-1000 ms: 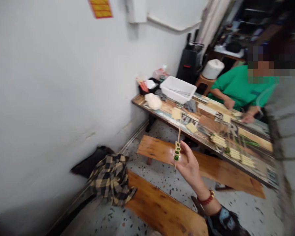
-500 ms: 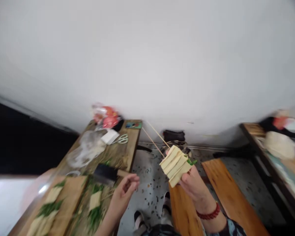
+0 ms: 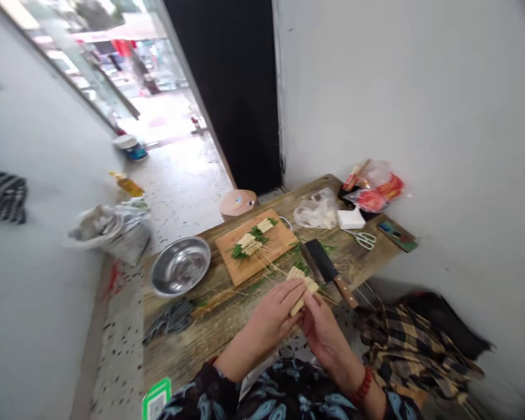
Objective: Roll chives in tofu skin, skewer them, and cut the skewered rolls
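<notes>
Both hands meet low in the middle, over the near edge of the wooden table. Between them is a tofu-skin skewer [image 3: 297, 306], pale and folded, partly covered by fingers. My left hand [image 3: 276, 303] lies over it from the left, fingers closed. From below and right, my right hand [image 3: 322, 331] grips it, thumb on top. Just beyond the fingers, another pale tofu-skin piece [image 3: 296, 272] with greens lies on the table. Several tofu-skin skewers [image 3: 248, 244] with green leaves rest on the cutting board [image 3: 234, 272]. A cleaver [image 3: 320, 259] lies right of the hands, handle pointing towards me.
On the wooden table [image 3: 192, 344], a metal basin [image 3: 181, 267] and grey cloth [image 3: 170, 321] sit left. Plastic bag [image 3: 317, 211], white box [image 3: 351, 219], scissors [image 3: 364, 239] and red packets [image 3: 376, 195] lie right. A plaid cloth [image 3: 411, 344] hangs near the right corner.
The view has swung left to the table. My right hand brought the skewer from the right over to the table edge. My left hand, empty before, has closed on it too.
</notes>
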Motion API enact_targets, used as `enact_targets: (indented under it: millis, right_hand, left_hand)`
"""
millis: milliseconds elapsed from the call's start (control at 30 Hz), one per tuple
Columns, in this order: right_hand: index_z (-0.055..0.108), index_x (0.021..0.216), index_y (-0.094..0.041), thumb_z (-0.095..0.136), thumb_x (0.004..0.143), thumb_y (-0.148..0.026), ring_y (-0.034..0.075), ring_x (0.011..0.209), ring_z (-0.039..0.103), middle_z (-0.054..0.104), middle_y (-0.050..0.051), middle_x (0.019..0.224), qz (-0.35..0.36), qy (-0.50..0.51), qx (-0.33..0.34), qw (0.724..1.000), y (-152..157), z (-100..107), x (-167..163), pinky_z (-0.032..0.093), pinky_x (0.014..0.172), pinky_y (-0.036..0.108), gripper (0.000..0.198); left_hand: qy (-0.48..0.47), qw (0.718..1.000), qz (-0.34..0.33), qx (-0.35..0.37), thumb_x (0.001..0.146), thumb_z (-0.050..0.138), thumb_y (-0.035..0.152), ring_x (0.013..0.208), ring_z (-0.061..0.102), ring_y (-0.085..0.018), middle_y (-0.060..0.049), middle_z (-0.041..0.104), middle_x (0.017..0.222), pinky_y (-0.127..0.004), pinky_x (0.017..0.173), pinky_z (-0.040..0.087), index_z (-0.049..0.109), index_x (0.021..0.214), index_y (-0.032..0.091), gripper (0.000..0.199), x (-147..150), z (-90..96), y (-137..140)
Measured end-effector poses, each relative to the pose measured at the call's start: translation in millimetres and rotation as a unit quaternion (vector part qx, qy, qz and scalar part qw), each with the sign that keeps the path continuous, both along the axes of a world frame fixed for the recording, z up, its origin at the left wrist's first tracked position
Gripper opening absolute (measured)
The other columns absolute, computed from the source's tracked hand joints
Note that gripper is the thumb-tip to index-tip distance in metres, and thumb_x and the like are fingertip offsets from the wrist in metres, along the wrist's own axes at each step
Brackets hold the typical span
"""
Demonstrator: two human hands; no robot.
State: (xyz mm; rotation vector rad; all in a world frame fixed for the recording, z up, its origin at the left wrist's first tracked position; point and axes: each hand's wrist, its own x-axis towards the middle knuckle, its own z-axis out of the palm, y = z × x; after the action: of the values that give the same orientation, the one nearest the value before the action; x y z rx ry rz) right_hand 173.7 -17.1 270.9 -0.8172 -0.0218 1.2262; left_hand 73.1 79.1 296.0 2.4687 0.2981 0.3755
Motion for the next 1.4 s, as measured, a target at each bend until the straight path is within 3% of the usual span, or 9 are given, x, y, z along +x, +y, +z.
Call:
enact_targets:
  millis: [133,233,367,467,633,800,967,1133,1400]
  right_hand:
    - [0.057,0.119,-0.027,0.067,0.08,-0.039,0.02,0.102,0.063,0.063,0.005,0.121,0.185,-0.027,0.008,0.982,34.6,-23.2,-68.1,0.051,0.085,0.034,0.042]
    - [0.05,0.129,-0.025,0.068,0.076,-0.044,0.024,0.097,0.066,0.061,0.011,0.124,0.304,-0.132,-0.054,0.942,47.7,-53.4,-87.9,0.053,0.076,0.037,0.059]
    - [0.054,0.122,-0.02,0.068,0.068,-0.046,0.024,0.092,0.068,0.067,0.013,0.112,0.283,-0.364,-0.177,0.869,54.9,-108.3,-61.9,0.052,0.08,0.038,0.061]
    - [0.055,0.12,-0.017,0.065,0.066,-0.05,0.026,0.091,0.067,0.066,0.016,0.11,0.259,-0.421,-0.235,0.837,50.6,-144.0,-14.9,0.05,0.085,0.042,0.064]
    - [0.058,0.116,-0.018,0.055,0.071,-0.05,0.025,0.089,0.068,0.069,0.012,0.103,0.249,-0.591,-0.301,0.706,33.1,-171.7,57.7,0.052,0.085,0.042,0.055]
    - [0.058,0.119,-0.018,0.046,0.081,-0.043,0.023,0.093,0.066,0.067,0.012,0.108,0.293,-0.677,-0.297,0.607,24.9,-178.3,85.9,0.05,0.087,0.039,0.047]
    - [0.059,0.117,-0.018,0.046,0.082,-0.034,0.025,0.109,0.06,0.064,0.012,0.116,0.369,-0.719,-0.216,0.548,12.4,-197.2,95.4,0.045,0.096,0.041,0.04]
    - [0.056,0.115,-0.019,0.047,0.084,-0.026,0.026,0.107,0.058,0.061,0.013,0.113,0.387,-0.749,-0.173,0.509,13.1,-214.2,115.0,0.047,0.091,0.042,0.033]
    - [0.058,0.1,-0.02,0.048,0.089,-0.029,0.023,0.09,0.058,0.062,0.009,0.092,0.431,-0.782,-0.127,0.432,35.0,-221.0,144.9,0.044,0.08,0.033,0.018]
  left_hand:
    - [-0.023,0.957,0.22,-0.189,0.091,0.048,0.03,0.117,0.056,-0.021,-0.008,0.06,0.128,-0.037,0.102,0.045,0.056,0.126,0.022,0.037,-99.7,-30.7,29.1]
    - [-0.078,0.836,0.416,-0.349,0.085,0.057,0.04,0.102,0.063,-0.022,-0.009,0.067,0.113,-0.036,0.091,0.05,0.06,0.116,0.017,0.039,-168.7,-53.0,55.9]
    - [-0.139,0.68,0.452,-0.56,0.071,0.071,0.044,0.088,0.066,-0.022,-0.009,0.07,0.098,-0.033,0.076,0.053,0.06,0.108,0.014,0.049,-227.8,-104.4,90.5]
    - [-0.09,0.631,0.491,-0.594,0.061,0.078,0.042,0.079,0.067,-0.023,-0.01,0.07,0.082,-0.033,0.068,0.053,0.064,0.091,0.011,0.045,-241.3,-152.1,104.0]
    - [-0.032,0.627,0.575,-0.525,0.06,0.075,0.037,0.072,0.066,-0.023,-0.006,0.066,0.068,-0.033,0.065,0.051,0.062,0.082,0.012,0.036,-247.6,-204.3,113.1]
    - [0.034,0.646,0.644,-0.409,0.061,0.068,0.033,0.087,0.063,-0.028,-0.006,0.065,0.08,-0.041,0.08,0.049,0.059,0.098,0.013,0.043,-274.7,-215.8,113.9]
    - [0.155,0.811,0.549,-0.13,0.081,0.051,0.034,0.104,0.056,-0.03,-0.015,0.06,0.107,-0.046,0.094,0.043,0.055,0.113,0.013,0.039,-261.3,-198.3,78.0]
    - [0.232,0.918,0.289,-0.14,0.083,0.051,0.018,0.115,0.051,-0.025,-0.01,0.056,0.124,-0.041,0.099,0.042,0.055,0.117,0.022,0.034,-184.5,-191.2,23.1]
    - [0.391,0.835,0.367,-0.124,0.084,0.047,0.016,0.094,0.056,-0.024,-0.01,0.058,0.097,-0.038,0.084,0.046,0.06,0.089,0.017,0.013,-170.9,-203.6,-11.4]
